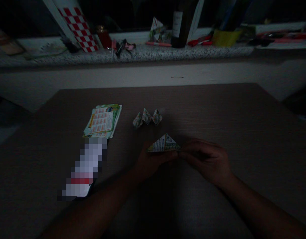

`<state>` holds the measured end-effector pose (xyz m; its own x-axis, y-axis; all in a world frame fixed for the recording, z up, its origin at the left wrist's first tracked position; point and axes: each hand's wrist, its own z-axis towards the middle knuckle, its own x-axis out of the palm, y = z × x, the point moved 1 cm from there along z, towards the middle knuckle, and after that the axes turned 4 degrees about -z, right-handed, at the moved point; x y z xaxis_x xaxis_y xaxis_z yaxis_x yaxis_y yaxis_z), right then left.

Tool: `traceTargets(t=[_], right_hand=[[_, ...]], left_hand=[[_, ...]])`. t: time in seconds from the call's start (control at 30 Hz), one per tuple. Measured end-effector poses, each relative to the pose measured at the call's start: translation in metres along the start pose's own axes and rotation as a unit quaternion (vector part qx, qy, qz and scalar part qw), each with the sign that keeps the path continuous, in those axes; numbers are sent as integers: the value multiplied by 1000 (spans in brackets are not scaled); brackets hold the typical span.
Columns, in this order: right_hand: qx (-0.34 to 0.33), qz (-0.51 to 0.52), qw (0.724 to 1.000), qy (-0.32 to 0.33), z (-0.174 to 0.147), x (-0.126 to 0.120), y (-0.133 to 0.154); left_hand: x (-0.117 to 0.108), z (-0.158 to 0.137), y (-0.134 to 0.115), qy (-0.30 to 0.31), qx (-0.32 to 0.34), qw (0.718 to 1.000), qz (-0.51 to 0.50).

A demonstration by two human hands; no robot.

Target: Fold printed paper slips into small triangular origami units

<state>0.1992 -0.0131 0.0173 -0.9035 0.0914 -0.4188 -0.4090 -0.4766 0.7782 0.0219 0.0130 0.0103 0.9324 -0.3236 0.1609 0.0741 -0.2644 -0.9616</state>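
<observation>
A printed piece of paper folded into a triangle [165, 143] is held above the middle of the table, its point facing away from me. My left hand [155, 159] grips its lower left side, with the thumb lying along the bottom edge. At the right corner, the thumb and fingers of my right hand [209, 157] pinch the paper. Just beyond stand three small folded paper pieces, a left one [137, 120], a middle one [146, 116] and a right one [156, 117], close together. Dim light hides the undersides of both hands.
A stack of printed paper slips [101, 121] lies on the table [207, 109] at the left. Below it rests a blurred-out phone-like slab [87, 169]. Along the windowsill [148, 54] stand a red-and-white checkered object [79, 28], a dark bottle [179, 28] and a yellow container [226, 37].
</observation>
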Motion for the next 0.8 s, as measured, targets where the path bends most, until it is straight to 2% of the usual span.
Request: traceTargets(t=[0.1,0.23,0.3,0.37,0.5,0.8], right_hand=[[6,-7,1000,-19,1,-4,1],[36,-35,997,-62,-1,-12,-3],[51,-33,995,-78,-2,-15,-5],[58,-22,994,-86,-1,-16,-6],[76,9,993,-86,-1,-13,-6],[161,68,978,-116,3,-4,-4]], left_hand=[[-1,-1,0,-20,25,999,12],[-10,-4,-2,-105,129,986,23],[-14,-5,-3,-133,176,973,71],[-17,-6,-4,-131,203,962,129],[-16,-7,-6,-102,206,956,180],[-8,-4,-9,-136,170,972,92]])
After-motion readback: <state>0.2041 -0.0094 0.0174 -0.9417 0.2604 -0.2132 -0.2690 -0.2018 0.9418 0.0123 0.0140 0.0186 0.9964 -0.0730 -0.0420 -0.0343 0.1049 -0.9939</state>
